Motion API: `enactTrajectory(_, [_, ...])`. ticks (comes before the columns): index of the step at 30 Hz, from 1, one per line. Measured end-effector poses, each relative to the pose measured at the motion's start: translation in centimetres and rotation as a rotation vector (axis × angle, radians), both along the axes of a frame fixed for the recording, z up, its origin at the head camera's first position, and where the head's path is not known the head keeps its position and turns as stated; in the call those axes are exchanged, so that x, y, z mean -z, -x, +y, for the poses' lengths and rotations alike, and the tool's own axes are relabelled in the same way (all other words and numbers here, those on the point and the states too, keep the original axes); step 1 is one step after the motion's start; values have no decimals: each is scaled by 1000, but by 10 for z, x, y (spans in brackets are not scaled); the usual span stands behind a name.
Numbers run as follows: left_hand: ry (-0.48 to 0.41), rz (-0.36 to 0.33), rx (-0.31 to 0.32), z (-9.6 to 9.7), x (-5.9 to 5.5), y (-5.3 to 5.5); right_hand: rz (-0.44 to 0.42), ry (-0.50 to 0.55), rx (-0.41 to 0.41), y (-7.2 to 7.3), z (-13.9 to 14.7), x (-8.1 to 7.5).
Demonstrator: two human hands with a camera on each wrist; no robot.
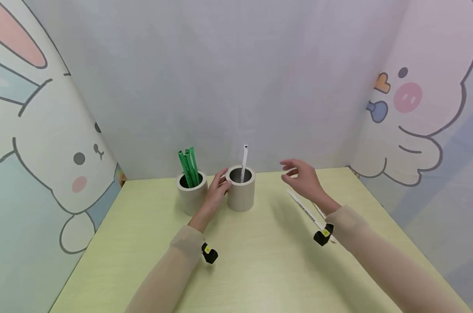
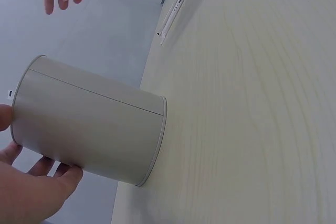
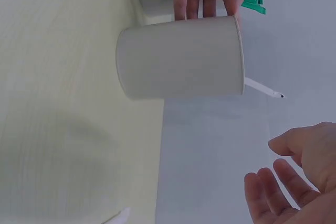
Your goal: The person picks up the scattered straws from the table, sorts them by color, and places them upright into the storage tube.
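Note:
My left hand (image 1: 216, 193) holds the left side of a light grey cylindrical cup (image 1: 241, 198), its thumb and fingertips at the rim and wall. Inside that cup leans a slim white stick (image 1: 244, 158) with dark printing and a dark spot at its top end. My right hand (image 1: 304, 178) hovers to the cup's right, fingers loosely bent, with nothing in it. Below it, printed white sticks (image 1: 304, 209) lie on the table, partly hidden by the wrist. In the right wrist view, the right hand (image 3: 294, 174) is apart from the cup (image 3: 181, 59).
A second grey cup (image 1: 192, 198) stands just left of my left hand and holds several green sticks (image 1: 189, 167). The pale yellow table (image 1: 244, 269) ends at a grey back curtain (image 1: 228, 87). Side panels carry cartoon animals.

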State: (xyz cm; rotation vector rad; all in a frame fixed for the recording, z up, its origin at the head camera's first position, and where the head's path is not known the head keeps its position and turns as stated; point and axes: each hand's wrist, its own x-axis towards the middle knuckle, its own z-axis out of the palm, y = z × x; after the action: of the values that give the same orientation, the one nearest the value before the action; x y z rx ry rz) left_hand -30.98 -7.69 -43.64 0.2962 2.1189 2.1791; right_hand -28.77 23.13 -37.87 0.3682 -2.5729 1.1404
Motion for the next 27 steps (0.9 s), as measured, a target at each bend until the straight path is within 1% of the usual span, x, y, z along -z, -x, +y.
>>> enactTrajectory(4, [8,-4,1,0,1,1,-64,-82,3,-12,20,8])
enactTrajectory(9, [3,4,-7,0,0,1,-106,-162,13,-23,38,20])
enactTrajectory(15, [2,2,-9,0,0,1,-162,-198,22,-31,52,38])
enactTrajectory(22, [4,2,-6,-1,1,2,-170,-237,19,-38,59,58])
enactTrajectory(27, [9,6,-10,1,3,3,-191,-272,31,-38,64,73])
